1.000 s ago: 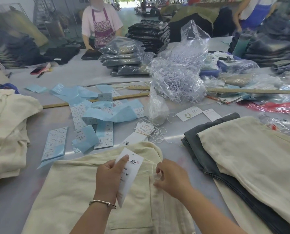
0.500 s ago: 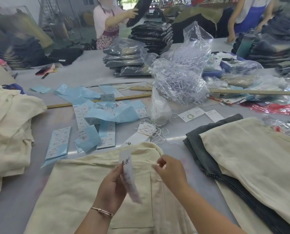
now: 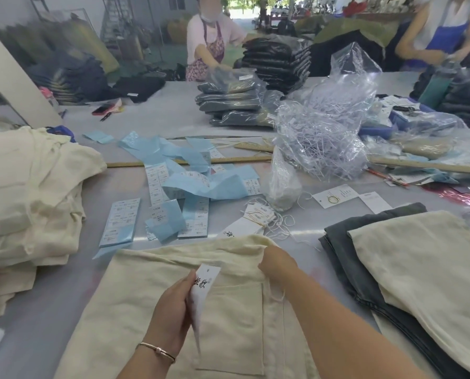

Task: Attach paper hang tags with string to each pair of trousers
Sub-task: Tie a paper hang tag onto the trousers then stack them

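A: Where is the tag seen?

B: A white paper hang tag with black characters [image 3: 204,280] is pinched upright in the left hand [image 3: 171,315], thumb and fingers clamped on its lower part. It is held just above the back pocket of the cream cotton trousers [image 3: 151,291] spread on the grey worktop [image 3: 36,332].

A: And the right hand?

B: The right hand [image 3: 279,265] is set at the waistband edge, fingers curled onto the fabric; a thin white string [image 3: 280,292] is seen hanging just below it. Whether the string itself is gripped cannot be told.

A: Surroundings noted?

B: Loose tags with string [image 3: 258,214] lie beyond the waistband. Blue label strips [image 3: 201,184] are scattered further back. A folded cream-and-grey stack [image 3: 420,269] lies to the right.
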Demonstrator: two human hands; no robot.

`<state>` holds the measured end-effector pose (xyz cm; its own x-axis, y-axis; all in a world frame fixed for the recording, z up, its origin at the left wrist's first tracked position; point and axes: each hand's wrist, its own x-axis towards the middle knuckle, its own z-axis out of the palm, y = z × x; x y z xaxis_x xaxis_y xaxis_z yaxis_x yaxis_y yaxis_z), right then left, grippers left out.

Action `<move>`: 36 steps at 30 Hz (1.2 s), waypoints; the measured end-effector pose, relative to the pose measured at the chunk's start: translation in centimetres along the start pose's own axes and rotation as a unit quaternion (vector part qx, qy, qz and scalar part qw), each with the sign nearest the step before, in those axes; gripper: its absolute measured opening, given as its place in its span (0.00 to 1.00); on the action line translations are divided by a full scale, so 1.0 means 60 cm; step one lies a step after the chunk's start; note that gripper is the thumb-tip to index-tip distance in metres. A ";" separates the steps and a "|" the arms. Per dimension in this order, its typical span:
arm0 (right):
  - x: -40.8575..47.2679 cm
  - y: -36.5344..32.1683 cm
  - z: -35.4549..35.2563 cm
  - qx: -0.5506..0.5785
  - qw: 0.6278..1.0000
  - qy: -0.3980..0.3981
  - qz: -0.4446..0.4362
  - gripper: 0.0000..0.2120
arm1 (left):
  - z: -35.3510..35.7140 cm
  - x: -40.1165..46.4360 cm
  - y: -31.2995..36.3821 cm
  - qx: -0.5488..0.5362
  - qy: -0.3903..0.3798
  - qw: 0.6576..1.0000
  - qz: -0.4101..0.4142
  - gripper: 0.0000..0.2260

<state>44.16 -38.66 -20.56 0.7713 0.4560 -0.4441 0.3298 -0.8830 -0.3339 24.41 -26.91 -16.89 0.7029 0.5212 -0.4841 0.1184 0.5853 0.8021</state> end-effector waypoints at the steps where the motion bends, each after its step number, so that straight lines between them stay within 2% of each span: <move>1: 0.000 0.007 0.001 0.063 0.998 0.012 0.005 0.07 | -0.004 0.000 -0.001 0.015 0.005 1.000 0.000 0.14; 2: -0.003 0.015 0.001 0.159 0.987 0.024 0.023 0.09 | -0.007 0.002 -0.002 0.033 0.014 0.999 0.002 0.12; 3: -0.009 0.025 -0.001 0.276 0.960 0.030 0.046 0.12 | -0.007 0.003 -0.003 0.053 0.021 0.998 0.011 0.12; 6: -0.042 0.055 -0.017 0.568 0.821 0.026 0.044 0.13 | 0.001 0.006 -0.006 0.112 0.034 0.993 0.031 0.07; 8: -0.068 0.063 -0.039 0.666 0.745 0.031 -0.006 0.13 | 0.014 0.007 -0.002 0.126 0.020 0.991 0.032 0.09; 9: -0.082 0.063 -0.052 0.687 0.725 0.033 -0.027 0.12 | 0.022 0.006 0.003 0.128 0.008 0.991 0.037 0.10; 11: -0.110 0.060 -0.074 0.699 0.712 0.035 -0.057 0.10 | 0.040 0.002 0.013 0.136 -0.016 0.988 0.067 0.07; 12: -0.124 0.058 -0.081 0.694 0.715 0.039 -0.070 0.09 | 0.049 -0.001 0.018 0.146 -0.027 0.985 0.091 0.05; 14: -0.150 0.052 -0.091 0.666 0.738 0.052 -0.096 0.07 | 0.068 -0.008 0.025 0.177 -0.052 0.974 0.134 0.08; 16: -0.173 0.041 -0.095 0.613 0.777 0.070 -0.122 0.07 | 0.085 -0.016 0.029 0.208 -0.067 0.963 0.158 0.11; 20: -0.201 0.014 -0.087 0.488 0.842 0.138 -0.184 0.06 | 0.109 -0.034 0.027 0.246 -0.091 0.944 0.202 0.10; 25: -0.221 0.001 -0.075 0.432 0.852 0.183 -0.231 0.09 | 0.124 -0.047 0.025 0.267 -0.092 0.922 0.266 0.04; 27: -0.224 0.001 -0.073 0.394 0.864 0.211 -0.231 0.09 | 0.130 -0.051 0.028 0.250 -0.110 0.926 0.259 0.01; 31: -0.233 0.002 -0.082 0.313 0.888 0.235 -0.241 0.06 | 0.135 -0.055 0.037 0.235 -0.138 0.930 0.246 0.05; 36: -0.244 -0.004 -0.095 0.244 0.906 0.254 -0.233 0.04 | 0.139 -0.059 0.037 0.275 -0.125 0.906 0.296 0.04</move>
<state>35.88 -45.74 -9.24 0.8016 0.5479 0.2393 0.5008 -0.3967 -0.7693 28.04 -32.64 -10.48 0.8859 0.4460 0.1275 -0.0480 -0.1852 0.9815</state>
